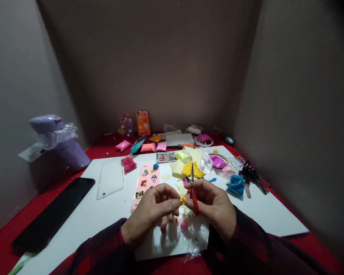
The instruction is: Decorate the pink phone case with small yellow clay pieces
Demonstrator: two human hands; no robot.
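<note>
Red-handled scissors (195,202) sit in my right hand (213,202), blades pointing up and away from me. Between the fingertips of both hands is a small piece of yellow clay (183,201). My left hand (156,208) is closed in a pinch at its left side. Beyond the scissors lies a larger lump of yellow clay (192,170) on pale yellow paper. A pink phone case (148,177) decorated with small figures lies partly behind my left hand. Under my hands are small pink clay bits (183,224) and clear plastic wrap (196,236).
A black phone (54,214) and a clear case (111,179) lie left on the white board (275,214). Keys (250,177) and a blue packet (235,185) are at right. Several clay packets (148,148) line the back. A purple wrapped object (65,145) stands far left.
</note>
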